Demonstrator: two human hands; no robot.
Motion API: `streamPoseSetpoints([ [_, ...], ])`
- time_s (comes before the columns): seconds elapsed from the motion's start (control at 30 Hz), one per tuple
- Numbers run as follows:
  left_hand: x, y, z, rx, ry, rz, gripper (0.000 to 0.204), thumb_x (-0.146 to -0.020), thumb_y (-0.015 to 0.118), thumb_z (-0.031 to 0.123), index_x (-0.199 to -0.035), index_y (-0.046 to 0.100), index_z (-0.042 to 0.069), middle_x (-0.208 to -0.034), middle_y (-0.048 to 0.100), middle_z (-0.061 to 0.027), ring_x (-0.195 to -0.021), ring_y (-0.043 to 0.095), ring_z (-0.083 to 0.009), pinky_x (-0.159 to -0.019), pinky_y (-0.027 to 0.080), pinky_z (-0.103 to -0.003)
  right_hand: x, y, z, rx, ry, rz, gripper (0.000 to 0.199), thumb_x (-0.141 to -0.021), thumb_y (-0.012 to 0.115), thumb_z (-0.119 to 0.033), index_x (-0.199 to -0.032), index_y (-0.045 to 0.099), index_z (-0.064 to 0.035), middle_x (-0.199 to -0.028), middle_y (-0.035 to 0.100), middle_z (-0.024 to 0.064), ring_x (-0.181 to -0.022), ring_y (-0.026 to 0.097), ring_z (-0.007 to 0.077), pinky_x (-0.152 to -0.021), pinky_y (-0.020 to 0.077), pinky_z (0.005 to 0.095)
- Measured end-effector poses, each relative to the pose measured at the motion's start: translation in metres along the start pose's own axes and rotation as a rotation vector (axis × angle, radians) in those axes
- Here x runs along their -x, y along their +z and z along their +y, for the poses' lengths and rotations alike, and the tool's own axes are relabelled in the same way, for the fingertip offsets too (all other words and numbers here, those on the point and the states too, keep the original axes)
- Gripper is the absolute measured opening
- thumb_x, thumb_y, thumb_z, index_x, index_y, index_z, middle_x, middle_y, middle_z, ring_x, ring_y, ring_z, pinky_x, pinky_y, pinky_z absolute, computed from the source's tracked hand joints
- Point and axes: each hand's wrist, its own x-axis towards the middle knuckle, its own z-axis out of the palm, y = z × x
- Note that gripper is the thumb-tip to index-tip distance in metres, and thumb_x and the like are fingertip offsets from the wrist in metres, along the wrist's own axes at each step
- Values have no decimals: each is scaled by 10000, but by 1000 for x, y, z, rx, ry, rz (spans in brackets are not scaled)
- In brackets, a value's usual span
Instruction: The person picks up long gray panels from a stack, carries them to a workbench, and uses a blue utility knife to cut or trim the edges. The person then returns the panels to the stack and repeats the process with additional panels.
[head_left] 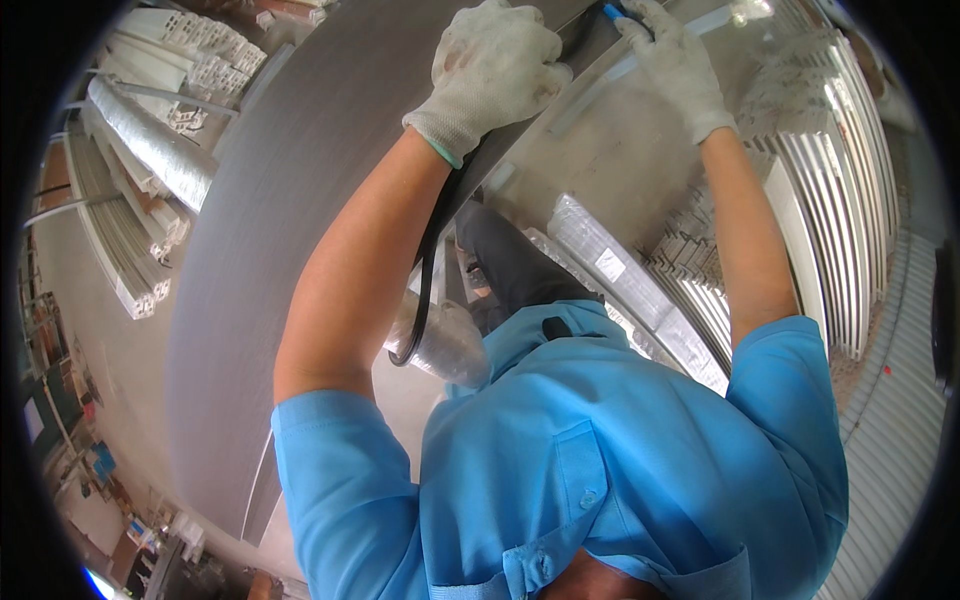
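Note:
A long dark grey panel [300, 170] lies slantwise under my left arm, curving across the view. At its right edge, near the top of the view, my white-gloved left hand [497, 68] is closed in a fist. The fingers hide what is inside them. A thin black flexible strip [428, 265] runs up along that edge to beneath the left wrist; its lower part hangs in a loop beside my body. My right hand [678, 72], also gloved, is off to the right of the panel. Its fingers close round a slim object with a blue end [612, 12], partly cut off by the upper rim.
Stacked pale metal profiles stand in a rack [110, 220] at the left, with a film-wrapped bundle [155, 140]. At the right are many long white profiles [840, 190] and a wrapped bundle [625, 265]. A plastic-wrapped roll [440, 340] lies close to my body.

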Motion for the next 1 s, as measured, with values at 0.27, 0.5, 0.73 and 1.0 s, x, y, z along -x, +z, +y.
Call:
streamPoseSetpoints([
  [0.27,2,-2,6,-4,-119,-56,250,-732,652,321,-731,759,95,-838,693,-105,-889,640,-323,-783,529,-454,-4,-13,-12,-257,416,-179,389,-982,583,-319,-1299,617,-95,-1267,669,135,-1181,612,352,-995,478,397],
  [0.5,-2,-5,4,-13,-67,-95,219,-729,651,286,-674,737,93,-797,685,-116,-858,637,-333,-736,523,-463,-4,-16,-19,-245,357,-82,353,-991,552,-352,-1264,601,-135,-1106,702,200,-1023,656,421,-884,519,491],
  [0.73,15,-14,53,358,-348,-203,289,-985,578,303,-901,665,41,-797,659,-137,-707,631,-315,-640,500,-420,-8,-22,-23,-325,527,-175,378,-984,579,-301,-1310,608,-112,-1227,677,171,-1120,639,376,-948,499,417],
  [1.0,193,-113,113,1322,-987,-248,415,-1055,496,371,-1173,653,5,-721,620,-50,-600,580,-122,-551,441,-253,-9,-11,-15,-199,400,-107,391,-993,522,-386,-1304,582,-156,-1226,681,161,-1144,629,374,-962,488,464],
])
